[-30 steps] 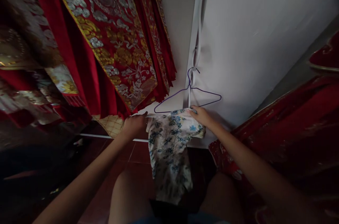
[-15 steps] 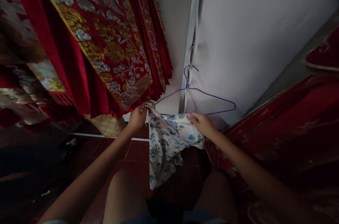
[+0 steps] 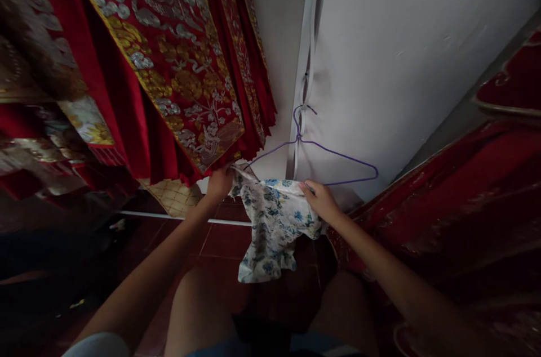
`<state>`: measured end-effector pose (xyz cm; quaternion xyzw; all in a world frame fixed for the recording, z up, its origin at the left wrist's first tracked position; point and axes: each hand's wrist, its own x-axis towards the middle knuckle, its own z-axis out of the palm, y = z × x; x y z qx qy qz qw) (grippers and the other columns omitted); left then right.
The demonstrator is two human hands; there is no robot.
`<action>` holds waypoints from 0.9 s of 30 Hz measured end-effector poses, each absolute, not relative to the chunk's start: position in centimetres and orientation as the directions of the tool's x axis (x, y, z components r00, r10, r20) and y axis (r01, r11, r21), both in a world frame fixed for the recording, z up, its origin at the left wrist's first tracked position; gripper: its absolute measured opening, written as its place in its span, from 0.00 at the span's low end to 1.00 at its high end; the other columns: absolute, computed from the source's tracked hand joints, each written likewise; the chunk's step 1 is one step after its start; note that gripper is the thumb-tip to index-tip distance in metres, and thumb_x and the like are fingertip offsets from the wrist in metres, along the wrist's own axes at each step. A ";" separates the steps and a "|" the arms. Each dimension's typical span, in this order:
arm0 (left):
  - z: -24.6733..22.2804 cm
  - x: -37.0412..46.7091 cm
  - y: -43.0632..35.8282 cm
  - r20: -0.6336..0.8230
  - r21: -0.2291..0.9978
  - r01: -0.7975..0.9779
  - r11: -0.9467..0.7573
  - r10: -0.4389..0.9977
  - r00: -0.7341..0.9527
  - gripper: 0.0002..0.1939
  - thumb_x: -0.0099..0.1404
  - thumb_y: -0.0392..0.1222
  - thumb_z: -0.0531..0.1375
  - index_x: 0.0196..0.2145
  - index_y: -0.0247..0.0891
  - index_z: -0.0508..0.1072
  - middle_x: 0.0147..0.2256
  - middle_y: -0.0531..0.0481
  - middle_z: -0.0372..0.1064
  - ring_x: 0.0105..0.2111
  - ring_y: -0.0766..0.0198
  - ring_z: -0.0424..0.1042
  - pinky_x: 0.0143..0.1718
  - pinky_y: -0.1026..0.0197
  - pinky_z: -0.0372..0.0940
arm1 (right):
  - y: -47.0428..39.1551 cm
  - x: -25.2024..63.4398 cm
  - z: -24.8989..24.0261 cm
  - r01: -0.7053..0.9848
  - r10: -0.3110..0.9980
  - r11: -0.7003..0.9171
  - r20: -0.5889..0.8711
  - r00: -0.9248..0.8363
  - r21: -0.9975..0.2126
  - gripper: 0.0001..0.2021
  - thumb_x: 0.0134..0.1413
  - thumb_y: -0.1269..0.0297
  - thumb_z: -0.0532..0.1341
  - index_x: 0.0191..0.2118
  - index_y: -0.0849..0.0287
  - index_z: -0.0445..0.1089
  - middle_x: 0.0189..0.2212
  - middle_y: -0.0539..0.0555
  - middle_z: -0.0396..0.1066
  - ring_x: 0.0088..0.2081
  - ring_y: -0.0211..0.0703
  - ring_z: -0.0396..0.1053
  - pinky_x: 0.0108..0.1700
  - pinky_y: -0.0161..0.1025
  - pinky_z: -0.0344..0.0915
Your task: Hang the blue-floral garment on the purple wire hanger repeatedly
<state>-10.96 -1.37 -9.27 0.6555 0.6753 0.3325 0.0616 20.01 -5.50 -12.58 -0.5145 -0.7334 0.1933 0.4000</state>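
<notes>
A white garment with blue floral print (image 3: 274,216) hangs over the lower bar of a purple wire hanger (image 3: 338,152). My left hand (image 3: 220,182) is closed on the garment's upper left edge, near the hanger's left corner. With thumb and fingers, my right hand (image 3: 319,199) pinches the garment at the bar on the right; whether it also grips the wire cannot be made out. The hanger's hook points up, in front of a pale strip along the wall. The hanger's right corner is bare, and the garment hides part of the bar.
Red embroidered cloths (image 3: 181,81) with gold and silver motifs hang at upper left, close above my left hand. A white wall (image 3: 401,53) stands behind the hanger. Red fabric (image 3: 456,193) lies along the right. Below are dark red floor tiles (image 3: 224,239) and my knees (image 3: 198,306).
The garment's lower end has swung up and to the right, and its hem looks more spread. My left hand has shifted slightly, while my right hand stays nearly in place.
</notes>
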 end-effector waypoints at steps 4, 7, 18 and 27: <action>-8.0 -7.6 -0.9 0.457 0.602 0.726 -0.333 0.889 0.028 0.23 0.67 0.33 0.49 0.55 0.33 0.74 0.52 0.42 0.74 0.53 0.56 0.72 0.57 0.55 0.64 | -5.6 20.2 -12.5 0.546 0.908 0.412 0.377 -0.181 -0.729 0.19 0.61 0.49 0.50 0.23 0.55 0.54 0.20 0.46 0.56 0.26 0.38 0.56 0.30 0.35 0.51; -6.6 -4.9 -0.8 0.490 0.630 0.556 -0.543 0.833 0.258 0.24 0.66 0.34 0.50 0.57 0.36 0.72 0.52 0.44 0.74 0.51 0.58 0.73 0.56 0.56 0.65 | -5.5 20.2 -12.3 0.534 0.915 0.401 0.356 -0.190 -0.744 0.20 0.60 0.49 0.51 0.23 0.55 0.53 0.20 0.46 0.55 0.26 0.38 0.56 0.30 0.35 0.52; -4.3 -5.2 0.0 0.535 0.353 0.762 -0.543 0.785 0.312 0.20 0.68 0.37 0.51 0.54 0.39 0.74 0.51 0.45 0.74 0.51 0.55 0.73 0.54 0.56 0.65 | -7.3 25.5 -9.4 0.445 0.890 0.390 0.453 0.041 -0.806 0.46 0.47 0.60 0.65 0.70 0.59 0.44 0.23 0.42 0.62 0.25 0.39 0.62 0.31 0.34 0.61; -4.0 -5.3 -1.0 0.483 0.317 0.778 -0.543 0.798 0.361 0.20 0.70 0.40 0.49 0.55 0.40 0.71 0.52 0.44 0.73 0.50 0.55 0.73 0.52 0.57 0.65 | -0.7 29.3 -8.7 0.717 0.928 0.106 0.328 0.178 -0.689 0.37 0.40 0.61 0.67 0.60 0.66 0.66 0.40 0.63 0.77 0.39 0.52 0.73 0.39 0.41 0.66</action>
